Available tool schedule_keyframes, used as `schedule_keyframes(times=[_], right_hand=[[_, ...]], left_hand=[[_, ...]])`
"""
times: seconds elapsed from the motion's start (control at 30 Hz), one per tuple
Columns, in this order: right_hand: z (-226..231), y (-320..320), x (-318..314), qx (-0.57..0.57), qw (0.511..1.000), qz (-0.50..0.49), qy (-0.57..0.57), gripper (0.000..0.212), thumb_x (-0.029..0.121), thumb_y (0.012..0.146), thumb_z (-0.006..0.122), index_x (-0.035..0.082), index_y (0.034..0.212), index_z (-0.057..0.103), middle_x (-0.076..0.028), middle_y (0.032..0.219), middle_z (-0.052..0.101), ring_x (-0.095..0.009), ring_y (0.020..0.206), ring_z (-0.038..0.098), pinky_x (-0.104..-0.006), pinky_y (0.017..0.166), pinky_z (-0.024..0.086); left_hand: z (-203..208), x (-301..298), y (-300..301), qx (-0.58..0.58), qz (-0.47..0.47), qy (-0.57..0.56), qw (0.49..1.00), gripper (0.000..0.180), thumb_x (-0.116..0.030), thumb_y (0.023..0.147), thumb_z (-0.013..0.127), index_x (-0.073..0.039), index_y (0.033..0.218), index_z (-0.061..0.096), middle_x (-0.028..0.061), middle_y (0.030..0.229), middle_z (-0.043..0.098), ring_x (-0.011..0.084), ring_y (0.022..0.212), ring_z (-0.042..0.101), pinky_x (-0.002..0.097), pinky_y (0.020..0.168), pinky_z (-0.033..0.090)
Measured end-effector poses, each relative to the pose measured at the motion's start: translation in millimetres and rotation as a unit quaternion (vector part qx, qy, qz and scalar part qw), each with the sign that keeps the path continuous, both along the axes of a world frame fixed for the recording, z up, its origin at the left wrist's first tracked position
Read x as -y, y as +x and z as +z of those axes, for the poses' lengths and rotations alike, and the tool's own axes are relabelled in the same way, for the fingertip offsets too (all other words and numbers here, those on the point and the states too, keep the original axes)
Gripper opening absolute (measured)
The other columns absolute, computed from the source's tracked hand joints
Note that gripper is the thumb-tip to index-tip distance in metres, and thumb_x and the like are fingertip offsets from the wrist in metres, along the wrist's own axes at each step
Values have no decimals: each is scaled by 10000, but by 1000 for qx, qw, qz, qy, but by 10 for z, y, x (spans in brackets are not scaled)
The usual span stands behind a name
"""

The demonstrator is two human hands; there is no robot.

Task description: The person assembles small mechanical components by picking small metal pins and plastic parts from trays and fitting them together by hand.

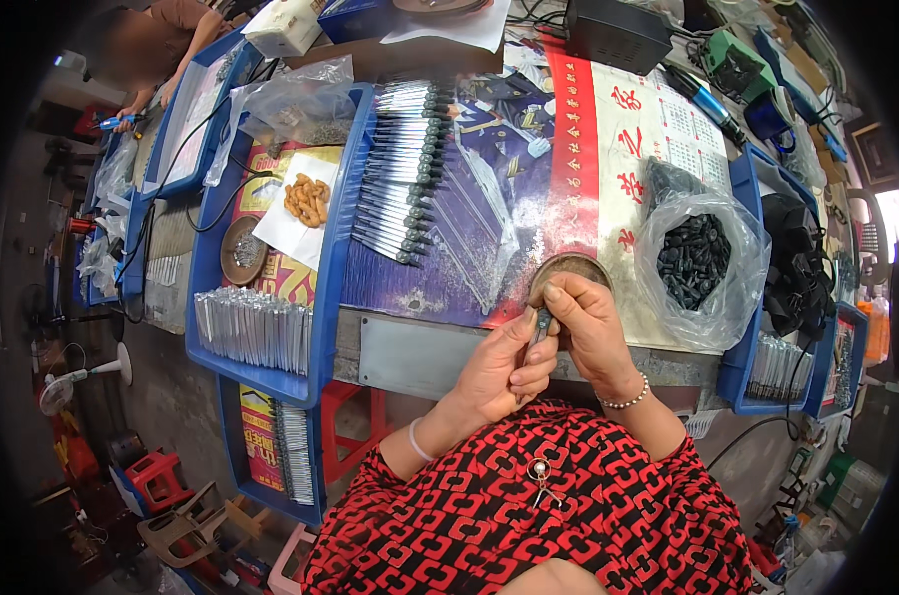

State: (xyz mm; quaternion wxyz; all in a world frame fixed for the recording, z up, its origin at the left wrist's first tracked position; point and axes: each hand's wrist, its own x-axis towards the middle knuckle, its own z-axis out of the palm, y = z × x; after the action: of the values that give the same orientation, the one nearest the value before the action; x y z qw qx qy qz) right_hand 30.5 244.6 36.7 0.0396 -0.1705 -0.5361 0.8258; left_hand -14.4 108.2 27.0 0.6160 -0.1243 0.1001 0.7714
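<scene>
In front of my chest, both hands meet over a slim rod with a dark end (pixel 543 322). My left hand (pixel 497 365) is closed around its lower part, fingers curled and thumb pointing up along it. My right hand (pixel 590 322) pinches at its upper end; the fingertips hide just what they grip there. Close behind the right fingers lies a round shallow dish (pixel 593 266), partly covered by that hand. Farther back on the left, a long row of silver rods with dark ends (pixel 406 164) is laid out on the printed sheet (pixel 479 238).
Right of my hands, a clear plastic bag (pixel 658 315) holds small dark parts. A blue tray (pixel 323 372) at left contains silver rods (pixel 254 330), a brown bowl (pixel 241 251) and orange-brown pieces (pixel 307 200). Another blue tray (pixel 737 382) stands right. A person (pixel 187 30) sits far left.
</scene>
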Motion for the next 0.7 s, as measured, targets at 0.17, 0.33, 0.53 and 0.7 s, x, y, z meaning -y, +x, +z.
schedule_keyframes(times=[0.17, 0.33, 0.53, 0.7], right_hand=[[122, 30, -167, 42, 997, 38, -56, 195, 210, 913, 534, 24, 927, 591, 38, 710, 528, -7, 586, 432, -156, 493, 351], [52, 189, -436, 36, 996, -36, 77, 152, 162, 890, 565, 24, 954, 565, 34, 715, 518, -8, 567, 425, -160, 467, 341], [14, 369, -633, 99, 946, 4, 308, 134, 108, 851, 596, -6, 918, 572, 11, 760, 558, -30, 599, 466, -179, 517, 371], [-23, 319, -545, 84, 897, 34, 434, 119, 74, 806, 592, -10, 889, 582, -97, 776, 594, -163, 639, 554, -282, 590, 435]], left_hand=[[23, 26, -2, -22, 3, -3, 1000, 294, -321, 958, 413, -45, 987, 511, -13, 658, 433, 38, 425, 313, 171, 370, 242], [-4, 126, -84, -35, 30, 26, 999, 300, -325, 961, 394, -59, 1013, 523, -12, 670, 404, 43, 445, 317, 177, 383, 238], [-69, 186, -100, -32, 50, 15, 998, 320, -331, 966, 374, -50, 1003, 523, -18, 665, 397, 42, 437, 316, 185, 385, 240], [-86, 191, -89, -30, 55, 17, 998, 323, -332, 969, 366, -49, 1006, 519, -21, 663, 394, 39, 429, 311, 188, 385, 235]])
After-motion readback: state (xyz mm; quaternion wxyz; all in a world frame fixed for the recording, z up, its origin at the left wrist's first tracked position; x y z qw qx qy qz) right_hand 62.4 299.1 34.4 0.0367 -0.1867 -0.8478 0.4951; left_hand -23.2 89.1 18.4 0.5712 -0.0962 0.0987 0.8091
